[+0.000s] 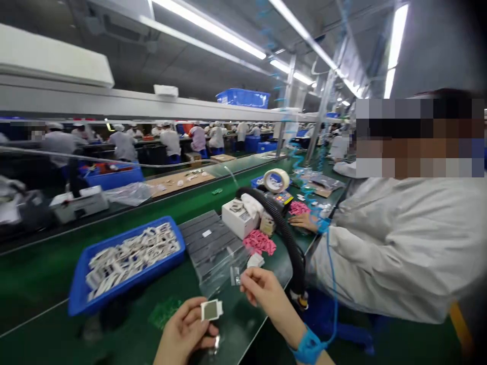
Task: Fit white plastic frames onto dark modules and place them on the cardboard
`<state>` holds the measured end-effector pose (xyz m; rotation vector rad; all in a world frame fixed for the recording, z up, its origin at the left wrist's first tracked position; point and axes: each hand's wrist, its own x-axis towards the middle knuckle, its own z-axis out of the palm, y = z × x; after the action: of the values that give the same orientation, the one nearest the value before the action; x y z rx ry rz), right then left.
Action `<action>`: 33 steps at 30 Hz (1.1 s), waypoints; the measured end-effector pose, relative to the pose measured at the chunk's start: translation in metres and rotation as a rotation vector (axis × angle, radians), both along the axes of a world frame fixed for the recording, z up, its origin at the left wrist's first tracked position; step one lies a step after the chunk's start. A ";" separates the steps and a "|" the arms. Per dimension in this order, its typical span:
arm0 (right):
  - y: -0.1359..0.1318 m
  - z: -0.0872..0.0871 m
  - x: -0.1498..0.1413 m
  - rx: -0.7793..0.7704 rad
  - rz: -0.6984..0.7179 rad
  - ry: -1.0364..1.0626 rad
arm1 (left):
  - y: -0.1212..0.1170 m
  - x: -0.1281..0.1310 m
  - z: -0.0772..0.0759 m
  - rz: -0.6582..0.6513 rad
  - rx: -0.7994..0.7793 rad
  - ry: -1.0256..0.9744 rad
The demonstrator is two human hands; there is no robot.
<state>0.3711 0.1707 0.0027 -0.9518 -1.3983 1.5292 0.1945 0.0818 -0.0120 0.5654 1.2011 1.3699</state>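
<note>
L hand (187, 324), half-curled, pinching sm. white-framed pc (210, 310); R hand (262, 288), curled, pinching clear film pc (235, 277).

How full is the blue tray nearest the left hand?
Well filled: small white parts lie heaped across most of the blue tray; how deep they go, I cannot tell.

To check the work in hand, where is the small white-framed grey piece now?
Low and slightly left of centre in the head view, the left hand holds the white-framed piece; the right hand is to its right, a little higher.
</note>
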 end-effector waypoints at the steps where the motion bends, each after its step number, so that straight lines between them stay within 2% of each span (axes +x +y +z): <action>1: -0.005 -0.003 -0.002 -0.006 0.011 -0.015 | -0.001 0.001 0.001 0.010 0.017 -0.016; 5: -0.023 -0.009 -0.016 0.042 0.067 -0.125 | -0.003 -0.008 0.002 0.093 0.048 -0.096; 10: -0.042 -0.011 -0.033 0.221 0.066 -0.279 | -0.004 -0.015 0.006 0.157 0.115 -0.158; 16: -0.045 -0.014 -0.046 0.436 0.099 -0.451 | -0.004 -0.013 -0.001 0.142 0.149 -0.188; 20: -0.045 -0.017 -0.049 0.464 0.114 -0.462 | -0.002 -0.015 -0.006 0.144 0.165 -0.155; 27: -0.046 -0.015 -0.047 0.479 0.095 -0.468 | 0.000 -0.015 -0.003 0.174 0.155 -0.146; 33: -0.047 -0.015 -0.048 0.493 0.085 -0.493 | 0.002 -0.014 -0.007 0.190 0.139 -0.136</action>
<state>0.3236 0.1237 -0.0119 -0.9946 -2.0646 0.9542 0.1802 0.0837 -0.0188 0.4549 1.0762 1.6363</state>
